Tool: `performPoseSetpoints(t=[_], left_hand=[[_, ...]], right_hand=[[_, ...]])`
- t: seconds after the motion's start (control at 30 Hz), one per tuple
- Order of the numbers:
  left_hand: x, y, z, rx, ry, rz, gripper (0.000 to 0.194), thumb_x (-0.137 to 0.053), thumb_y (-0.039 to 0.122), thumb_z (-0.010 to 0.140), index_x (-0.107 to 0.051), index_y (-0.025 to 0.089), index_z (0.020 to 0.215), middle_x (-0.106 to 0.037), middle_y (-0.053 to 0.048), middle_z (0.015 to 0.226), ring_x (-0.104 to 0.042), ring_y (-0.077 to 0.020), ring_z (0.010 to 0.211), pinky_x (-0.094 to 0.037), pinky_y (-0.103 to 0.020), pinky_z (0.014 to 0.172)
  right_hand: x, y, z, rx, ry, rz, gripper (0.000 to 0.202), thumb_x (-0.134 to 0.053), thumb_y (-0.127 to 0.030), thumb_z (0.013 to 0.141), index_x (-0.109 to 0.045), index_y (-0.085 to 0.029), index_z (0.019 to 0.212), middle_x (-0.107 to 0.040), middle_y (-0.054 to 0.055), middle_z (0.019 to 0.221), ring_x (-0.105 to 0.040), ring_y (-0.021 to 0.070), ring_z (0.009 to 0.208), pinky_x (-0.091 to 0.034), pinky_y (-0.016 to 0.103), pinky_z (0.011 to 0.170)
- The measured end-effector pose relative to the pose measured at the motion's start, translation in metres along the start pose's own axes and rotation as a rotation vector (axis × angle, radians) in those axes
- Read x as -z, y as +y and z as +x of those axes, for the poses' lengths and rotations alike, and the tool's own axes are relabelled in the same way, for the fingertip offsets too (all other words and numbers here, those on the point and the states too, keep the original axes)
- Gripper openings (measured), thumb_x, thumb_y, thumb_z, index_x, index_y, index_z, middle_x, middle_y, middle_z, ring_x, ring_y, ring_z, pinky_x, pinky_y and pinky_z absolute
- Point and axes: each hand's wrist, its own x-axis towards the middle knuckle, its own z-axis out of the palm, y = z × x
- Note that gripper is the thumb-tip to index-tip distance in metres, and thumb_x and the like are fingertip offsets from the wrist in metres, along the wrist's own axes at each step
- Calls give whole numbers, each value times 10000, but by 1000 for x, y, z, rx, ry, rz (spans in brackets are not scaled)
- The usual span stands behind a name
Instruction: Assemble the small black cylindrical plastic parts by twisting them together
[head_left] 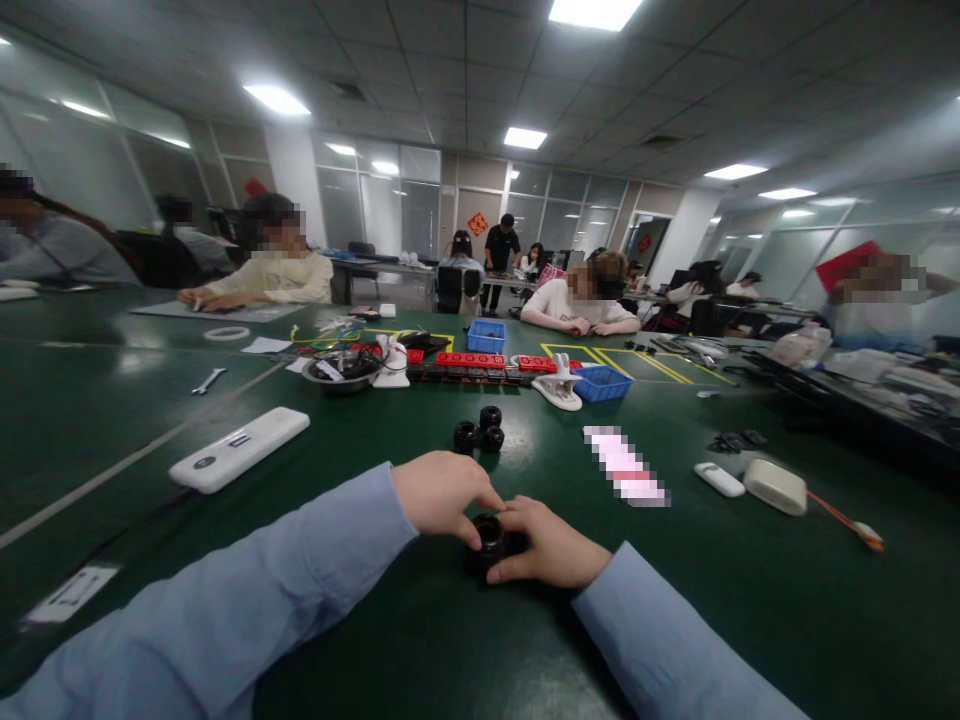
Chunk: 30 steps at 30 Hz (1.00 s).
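Observation:
Both my hands meet over a small black tyre [490, 532] low at the centre of the green table [390, 620]. My left hand [442, 495] reaches in from the left, its thumb and fingers closed on the tyre's far left side. From the right, my right hand [551, 543] grips the same piece, thumb at the near side and fingers at the far side. Dark material shows inside the right hand's grip; I cannot tell whether it is a separate part. Just beyond my hands several similar black tyres [466, 436] stand close together.
A white power bank-like device [240, 448] lies left, with a wrench [208, 381] behind it. Farther back are a metal bowl [341, 372], red-and-black strips [471, 360], a white clamp [559, 385] and blue bins [602, 382]. A beige case [777, 486] sits right. Other people sit around.

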Motion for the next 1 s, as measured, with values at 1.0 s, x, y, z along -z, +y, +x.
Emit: performPoseSetpoints(t=[1.0], left_hand=[[2,14,0,76,-27,-7,319,-678,357,712,-653,283,1021,-668,-11,944,-610,-193,891,-451,-240,717]], right_hand=[[-1,0,1,1,-6,6,366,-732,-446,638,-673,-219,919,-615,27,876,-525,201,840,-386,296,740]])
